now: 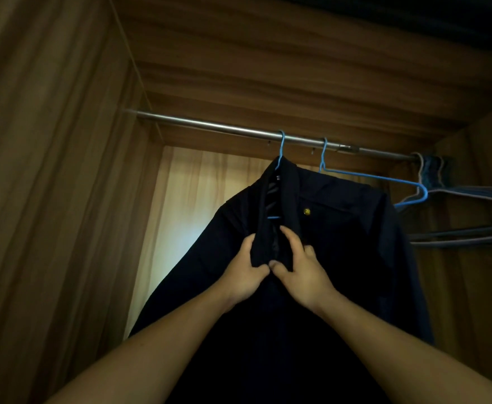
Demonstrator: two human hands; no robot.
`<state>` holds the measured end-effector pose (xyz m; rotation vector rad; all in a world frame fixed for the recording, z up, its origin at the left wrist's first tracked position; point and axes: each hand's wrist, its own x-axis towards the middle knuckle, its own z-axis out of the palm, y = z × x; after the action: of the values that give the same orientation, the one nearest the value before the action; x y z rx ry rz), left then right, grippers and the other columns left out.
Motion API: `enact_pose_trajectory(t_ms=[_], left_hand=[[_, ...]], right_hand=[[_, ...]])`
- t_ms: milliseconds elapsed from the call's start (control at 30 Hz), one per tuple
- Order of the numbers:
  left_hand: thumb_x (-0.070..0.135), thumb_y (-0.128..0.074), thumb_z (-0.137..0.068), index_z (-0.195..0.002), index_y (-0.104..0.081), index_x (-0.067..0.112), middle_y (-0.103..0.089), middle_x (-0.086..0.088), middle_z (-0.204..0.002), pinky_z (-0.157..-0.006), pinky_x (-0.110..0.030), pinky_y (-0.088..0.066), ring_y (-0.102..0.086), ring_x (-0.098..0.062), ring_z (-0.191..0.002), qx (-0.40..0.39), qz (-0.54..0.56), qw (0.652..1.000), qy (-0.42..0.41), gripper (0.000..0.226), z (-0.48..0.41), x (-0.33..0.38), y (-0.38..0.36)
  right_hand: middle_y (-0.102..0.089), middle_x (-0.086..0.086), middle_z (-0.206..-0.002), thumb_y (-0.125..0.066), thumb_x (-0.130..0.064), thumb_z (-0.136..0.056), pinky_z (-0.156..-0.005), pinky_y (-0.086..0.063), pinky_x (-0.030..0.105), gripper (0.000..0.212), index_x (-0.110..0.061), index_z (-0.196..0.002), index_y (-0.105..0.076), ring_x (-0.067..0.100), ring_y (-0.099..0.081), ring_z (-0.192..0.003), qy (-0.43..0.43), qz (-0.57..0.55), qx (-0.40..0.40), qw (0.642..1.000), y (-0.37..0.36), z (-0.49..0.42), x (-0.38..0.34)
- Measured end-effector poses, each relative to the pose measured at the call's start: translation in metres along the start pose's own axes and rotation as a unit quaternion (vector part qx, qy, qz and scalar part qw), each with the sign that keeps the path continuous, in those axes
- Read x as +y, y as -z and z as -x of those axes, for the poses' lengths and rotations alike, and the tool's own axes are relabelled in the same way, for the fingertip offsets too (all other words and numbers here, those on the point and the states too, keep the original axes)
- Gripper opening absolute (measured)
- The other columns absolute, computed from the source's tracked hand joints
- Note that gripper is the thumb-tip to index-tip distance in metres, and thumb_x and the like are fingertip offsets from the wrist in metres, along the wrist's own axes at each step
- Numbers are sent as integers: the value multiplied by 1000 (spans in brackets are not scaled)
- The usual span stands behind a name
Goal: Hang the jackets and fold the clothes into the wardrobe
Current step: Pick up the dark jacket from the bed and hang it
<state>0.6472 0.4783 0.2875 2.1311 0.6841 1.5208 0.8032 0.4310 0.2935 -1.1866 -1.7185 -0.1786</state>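
Note:
A dark navy jacket [341,243] with a small gold button hangs on a blue wire hanger [281,147] hooked over the metal rail [209,126] of the wooden wardrobe. My left hand [243,272] grips the jacket's left front edge just below the collar. My right hand [300,269] pinches the right front edge beside it, and the two thumbs nearly touch. The lower part of the jacket is lost in shadow.
A second blue hanger [384,179], empty, hangs on the rail just right of the jacket. Several grey hangers [472,193] bunch at the rail's far right. Wooden walls close in left [49,170] and right, and the rail left of the jacket is bare.

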Motion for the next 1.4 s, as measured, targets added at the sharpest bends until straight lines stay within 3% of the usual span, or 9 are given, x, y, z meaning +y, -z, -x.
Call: enact_pose_trajectory(t_ms=[200, 367, 500, 667, 767, 900, 1000, 1133, 1400], left_hand=[[41, -60, -92, -149, -9, 46, -68, 7, -94, -80, -28, -54, -66, -10, -84, -27, -200, 979, 30, 77, 60, -18, -14], [43, -57, -96, -112, -50, 24, -63, 1, -81, -63, -30, -54, -68, -23, -72, -158, -277, 936, 147, 25, 112, -55, -19], [36, -58, -98, -103, -58, 20, -65, -7, -92, -53, -25, -48, -65, -21, -71, -249, -291, 885, 266, 17, 155, -57, -16], [38, -57, -98, -112, -59, 15, -63, -3, -87, -53, -24, -46, -60, -19, -73, -252, -340, 846, 324, 27, 198, -26, 5], [38, -58, -98, -116, -59, 14, -65, -5, -94, -60, -29, -51, -61, -21, -77, -225, -343, 846, 340, 30, 232, 0, 14], [52, -58, -92, -128, -57, 22, -63, -5, -126, -98, -39, -53, -63, -25, -111, -223, -396, 815, 360, 47, 295, 28, 19], [69, -49, -68, -92, -66, 21, -67, -12, -122, -95, -40, -53, -64, -28, -105, -235, -397, 812, 358, 57, 359, 37, 16], [33, -57, -100, -114, -70, 5, -69, -3, -116, -83, -23, -48, -64, -16, -101, -243, -383, 784, 424, 33, 458, 53, 14], [37, -59, -100, -127, -64, 16, -65, -1, -127, -97, -34, -52, -65, -20, -111, -108, -391, 726, 555, 35, 641, 114, 44]], right_hand=[[-49, 12, -144, -52, -51, -99, -100, -49, 35, 76, -61, -152, 2, 28, -58, -122, 2, 178, -126, 976, -5, 66, 29], [-60, -9, -96, -65, -40, -96, -73, -51, 20, 49, -30, -142, -53, 6, -56, -83, -156, 97, -310, 933, -9, 119, 47], [-62, -4, -101, -62, -45, -96, -71, -55, 29, 47, -27, -138, -54, 16, -63, -93, -209, 144, -409, 877, -3, 152, 45], [-52, 2, -146, -60, -49, -96, -108, -44, 31, 56, -25, -145, -51, 21, -52, -128, -130, 194, -398, 887, 3, 180, 30], [-49, 2, -149, -58, -49, -98, -108, -43, 30, 55, -25, -147, -49, 22, -51, -129, -82, 168, -408, 894, 9, 200, 11], [-53, 4, -146, -59, -49, -98, -106, -46, 35, 53, -26, -145, -52, 23, -54, -126, -24, 128, -423, 897, 8, 244, -10], [-51, 4, -148, -58, -50, -98, -105, -46, 36, 55, -25, -147, -50, 24, -53, -128, 1, 102, -464, 880, -1, 285, -20], [-59, 6, -137, -58, -45, -99, -98, -51, 35, 46, -20, -137, -58, 23, -59, -116, 39, 66, -526, 847, -26, 345, -36], [-65, 2, -120, -59, -50, -96, -92, -48, 34, 41, -20, -124, -63, 21, -60, -107, 141, 2, -626, 767, -99, 467, -117]])
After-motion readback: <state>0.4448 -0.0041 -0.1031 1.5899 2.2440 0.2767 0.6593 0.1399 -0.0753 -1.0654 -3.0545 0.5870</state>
